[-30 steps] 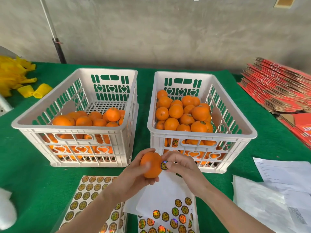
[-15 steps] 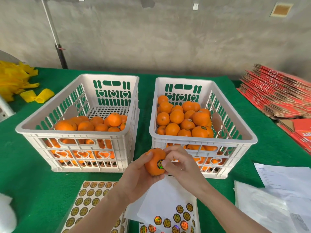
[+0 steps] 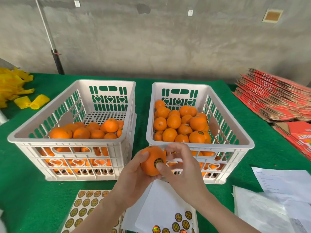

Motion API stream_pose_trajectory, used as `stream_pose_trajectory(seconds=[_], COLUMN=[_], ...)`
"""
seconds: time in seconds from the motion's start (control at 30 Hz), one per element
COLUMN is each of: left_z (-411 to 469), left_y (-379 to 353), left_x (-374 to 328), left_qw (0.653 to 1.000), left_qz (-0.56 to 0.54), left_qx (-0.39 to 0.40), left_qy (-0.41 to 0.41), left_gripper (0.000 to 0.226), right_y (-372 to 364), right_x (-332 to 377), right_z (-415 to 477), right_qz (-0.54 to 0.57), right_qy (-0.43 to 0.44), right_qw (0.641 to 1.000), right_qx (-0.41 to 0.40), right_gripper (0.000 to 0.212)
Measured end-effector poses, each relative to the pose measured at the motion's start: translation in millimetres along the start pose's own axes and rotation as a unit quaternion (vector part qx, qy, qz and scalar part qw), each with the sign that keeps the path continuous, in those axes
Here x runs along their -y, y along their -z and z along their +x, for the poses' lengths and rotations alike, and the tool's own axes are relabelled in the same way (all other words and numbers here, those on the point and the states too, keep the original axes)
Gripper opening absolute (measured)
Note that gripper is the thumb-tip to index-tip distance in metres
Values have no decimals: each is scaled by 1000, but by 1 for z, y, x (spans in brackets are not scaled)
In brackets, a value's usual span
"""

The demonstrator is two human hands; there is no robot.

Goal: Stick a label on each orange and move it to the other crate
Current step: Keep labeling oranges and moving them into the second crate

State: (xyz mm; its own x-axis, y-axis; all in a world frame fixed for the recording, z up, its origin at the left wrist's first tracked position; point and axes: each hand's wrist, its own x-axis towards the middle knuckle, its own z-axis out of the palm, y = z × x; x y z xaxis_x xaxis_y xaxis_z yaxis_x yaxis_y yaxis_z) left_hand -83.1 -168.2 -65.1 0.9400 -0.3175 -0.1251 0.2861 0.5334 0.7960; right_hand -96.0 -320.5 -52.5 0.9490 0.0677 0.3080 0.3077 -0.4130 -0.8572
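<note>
- Two white crates stand side by side on the green desk (image 3: 25,190), the left crate (image 3: 67,142) and the right crate (image 3: 249,143); each holds a heap of oranges too piled to count.
- One orange (image 3: 149,158) is up in front of the right crate's near wall, and the left hand (image 3: 133,179) has its fingers curled round it.
- One label (image 3: 158,161) faces the right hand (image 3: 181,169); its thumb presses the label, its other fingers loose.
- Labelled fruit shows in the right crate, just beyond the orange.
- Two sticker sheets (image 3: 84,204) lie nearest the person.

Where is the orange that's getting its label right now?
Head view, lower centre: the orange is gripped in the left hand, just in front of the right crate at its near-left corner, with the thumb of the right hand pressing the label onto it.
</note>
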Motion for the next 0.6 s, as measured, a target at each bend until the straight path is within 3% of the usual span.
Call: stream_pose_trajectory(seconds=[0.07, 0.13, 0.2, 0.3, 0.37, 0.47, 0.57, 0.6], left_z=[6, 20, 40, 69, 79, 83, 80, 77], left_y=[-13, -28, -42, -43, -37, -28, -19, -14], left_x=[-9, -22, -40, -64, -69, -64, -61, -59], left_qw=[999, 996, 983, 956, 958, 956, 967, 969], left_qz=[25, 71, 176, 282, 264, 257, 209, 190], left_qx=[29, 38, 41, -73, -112, -145, -141, -144], left_qy=[-26, -39, -28, -42, -15, 9, -35, -61], left_gripper=[68, 54, 36, 36, 40, 39, 32, 27], right_y=[0, 2, 12, 29, 35, 22, 8, 5], right_x=[10, 15, 19, 11, 0, -20, -39, -44], right_z=[7, 27, 62, 123, 157, 178, 187, 187], right_qz=[8, -25, -34, -113, -208, -356, -417, -425], right_qy=[78, 131, 110, 32, -54, -142, -129, -131], right_qw=[996, 991, 993, 992, 975, 884, 852, 838], right_qx=[34, 11, -37, -48, 50, 267, 289, 318], right_gripper=[63, 70, 71, 71, 72, 67, 27, 30])
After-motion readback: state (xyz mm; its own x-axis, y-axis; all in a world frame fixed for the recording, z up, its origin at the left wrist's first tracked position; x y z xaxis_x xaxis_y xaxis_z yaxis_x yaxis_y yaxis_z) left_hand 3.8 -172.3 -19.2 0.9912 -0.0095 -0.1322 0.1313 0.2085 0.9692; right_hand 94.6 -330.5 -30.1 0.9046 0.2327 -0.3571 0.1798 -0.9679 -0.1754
